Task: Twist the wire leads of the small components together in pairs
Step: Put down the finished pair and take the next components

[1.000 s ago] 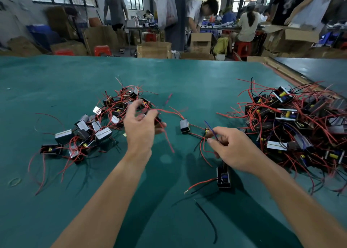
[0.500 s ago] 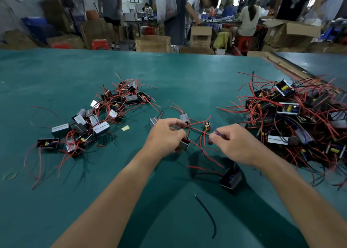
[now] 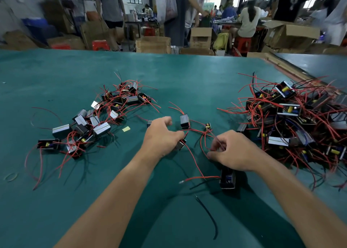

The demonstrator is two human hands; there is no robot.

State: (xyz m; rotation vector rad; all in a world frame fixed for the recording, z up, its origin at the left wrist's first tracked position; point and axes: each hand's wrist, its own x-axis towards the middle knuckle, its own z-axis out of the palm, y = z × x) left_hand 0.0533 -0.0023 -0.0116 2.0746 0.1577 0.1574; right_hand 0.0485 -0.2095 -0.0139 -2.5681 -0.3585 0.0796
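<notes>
Fingers (image 3: pixel 217 144) of right hand (image 3: pixel 235 153) pinch red leads (image 3: pixel 201 142) while left hand (image 3: pixel 161 137) grips component (image 3: pixel 180 144).

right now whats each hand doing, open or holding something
Left hand: grips a small black component.
Right hand: pinches red wire leads.
</notes>
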